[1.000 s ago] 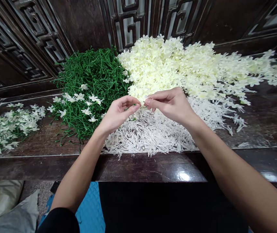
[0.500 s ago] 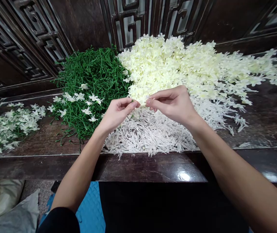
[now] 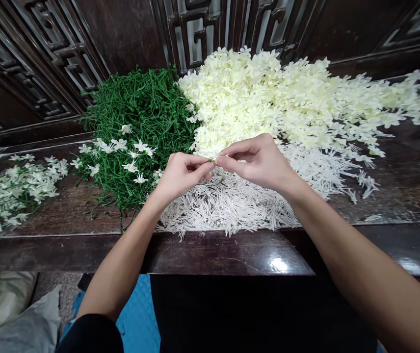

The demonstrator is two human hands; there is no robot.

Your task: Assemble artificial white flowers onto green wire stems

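Observation:
My left hand (image 3: 182, 174) and my right hand (image 3: 259, 159) meet fingertip to fingertip above a heap of thin white plastic stamens (image 3: 232, 203). The left pinches a thin green stem (image 3: 217, 183) that trails down below the fingers. The right hand's thumb and forefinger are pressed together on a small pale flower piece that I can barely make out. Behind the hands lies a big pile of cream artificial petals (image 3: 279, 100). To the left is a mound of green plastic stems (image 3: 140, 113).
Finished white flowers on green stems (image 3: 11, 189) lie at the far left of the dark wooden table (image 3: 232, 252). A few more rest on the green mound (image 3: 132, 166). Carved dark wood panels (image 3: 202, 29) rise behind. Grey bags (image 3: 7, 314) sit on the floor at lower left.
Both hands have drawn closer until their fingertips touch, and they sit a little lower over the white stamens. A green stem now shows below the left fingers.

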